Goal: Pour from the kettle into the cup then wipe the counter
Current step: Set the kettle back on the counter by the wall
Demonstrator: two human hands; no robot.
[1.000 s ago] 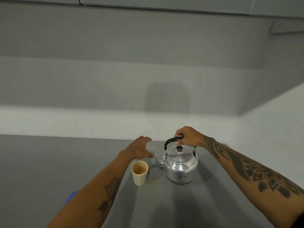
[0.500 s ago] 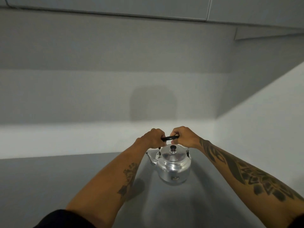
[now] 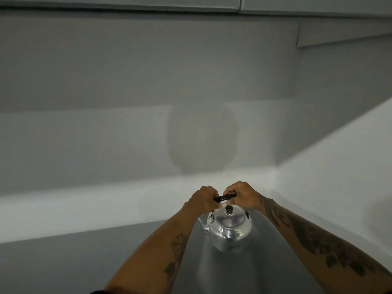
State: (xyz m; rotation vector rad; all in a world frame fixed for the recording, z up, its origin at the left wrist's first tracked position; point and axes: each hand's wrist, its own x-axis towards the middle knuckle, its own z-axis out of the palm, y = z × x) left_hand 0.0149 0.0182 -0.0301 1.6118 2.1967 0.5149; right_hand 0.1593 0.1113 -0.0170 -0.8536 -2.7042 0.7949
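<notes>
A shiny metal kettle (image 3: 230, 232) with a black knob on its lid sits near the back right of the grey counter (image 3: 63, 264), spout pointing left. Its black handle (image 3: 225, 197) arches over the lid. My left hand (image 3: 202, 201) is closed around the handle's left end and my right hand (image 3: 241, 195) around its right end. The cup is hidden; my left forearm covers the spot where it stood.
A pale wall (image 3: 106, 145) runs along the back of the counter and a second wall (image 3: 339, 177) closes the right side, forming a corner just behind the kettle. Cabinet undersides (image 3: 339, 28) hang overhead.
My left hand moved from above the cup to the kettle handle and closed on it beside my right hand. The view tilted up, and the cup went out of sight.
</notes>
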